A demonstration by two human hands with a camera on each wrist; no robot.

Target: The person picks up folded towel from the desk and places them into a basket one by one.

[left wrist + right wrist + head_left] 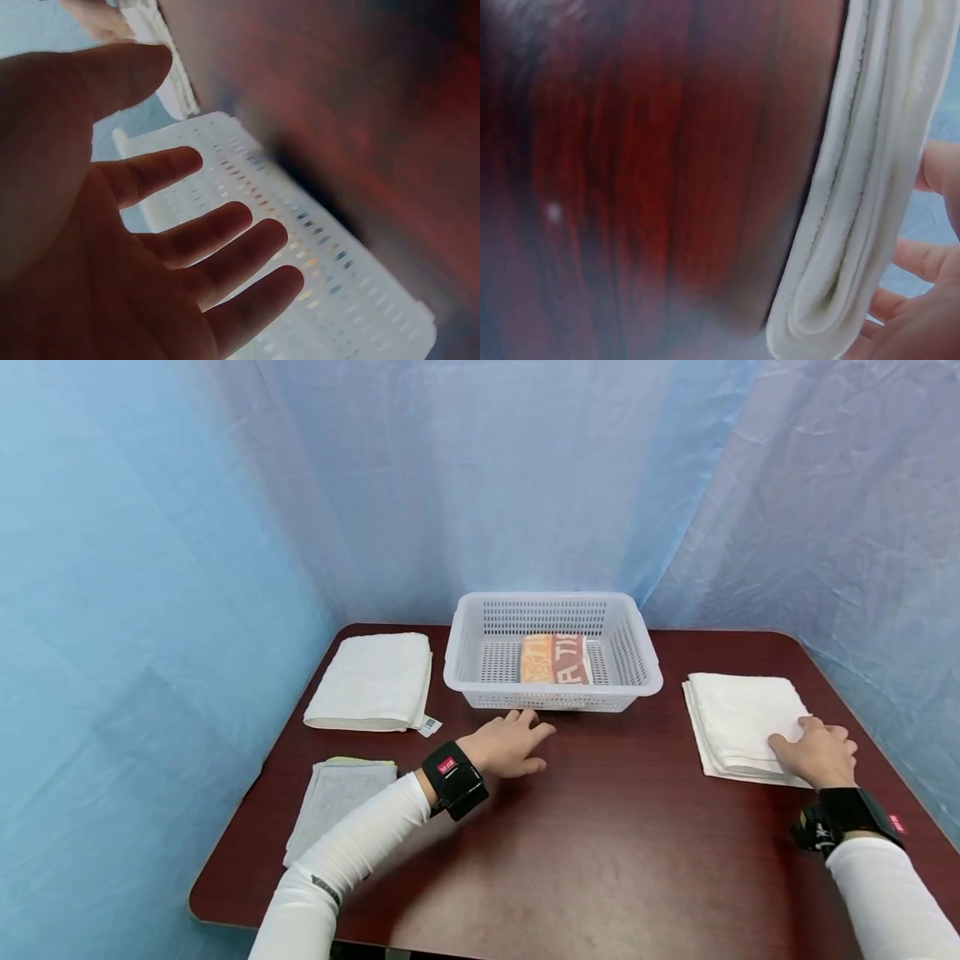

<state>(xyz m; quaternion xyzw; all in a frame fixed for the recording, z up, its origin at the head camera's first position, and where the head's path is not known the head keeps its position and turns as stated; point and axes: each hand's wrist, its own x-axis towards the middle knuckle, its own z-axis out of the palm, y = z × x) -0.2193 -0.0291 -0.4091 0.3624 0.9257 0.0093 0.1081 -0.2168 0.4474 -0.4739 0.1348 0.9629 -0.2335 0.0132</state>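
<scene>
My left hand (507,747) hovers over the table just in front of a white plastic basket (553,697), its fingers spread and holding nothing. In the left wrist view, the fingers (247,259) extend across the basket's perforated side. Inside the basket lies a folded orange and brown towel with pale lettering (556,658). At the table's right, my right hand (821,753) is at the near right corner of a folded white towel (750,722). The right wrist view shows the towel's layered edge (840,225) lying on the table, with fingertips against its upper side.
Another folded white towel (371,681) with a tag (429,726) lies at the back left. A grey cloth (337,797) with a yellowish edge is in front of it, partly behind my left forearm. Blue sheeting (525,485) surrounds the dark red-brown table (600,860).
</scene>
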